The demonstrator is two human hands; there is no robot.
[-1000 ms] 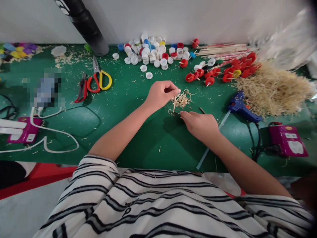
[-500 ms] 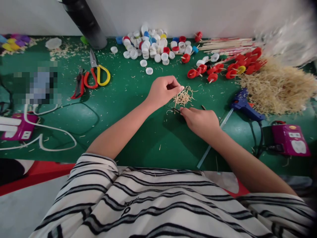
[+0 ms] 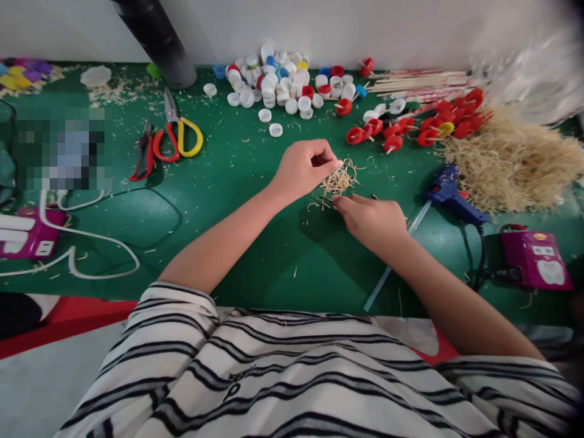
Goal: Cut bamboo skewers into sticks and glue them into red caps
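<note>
A small tangle of pale shredded strands (image 3: 341,179) lies on the green table, between my two hands. At its upper left, my left hand (image 3: 308,167) is closed, thumb and forefinger pinching strands at the tangle's edge. Just below the tangle, my right hand (image 3: 371,222) is curled palm down around a thin dark tool (image 3: 325,199), whose tip pokes out left of the fingertips. Most of that tool is hidden under the hand. A few loose strands lie beside its tip.
Bottle caps (image 3: 283,85) and red cap pieces (image 3: 392,128) lie at the back. A blue glue gun (image 3: 451,193), straw pile (image 3: 520,161) and purple socket box (image 3: 536,258) stand right; scissors (image 3: 176,131), red-handled cutters (image 3: 145,155) and white cable (image 3: 104,237) lie left.
My right hand has shifted very slightly up, and the dark tip has moved a little with it. My left hand keeps its pinch in nearly the same place.
</note>
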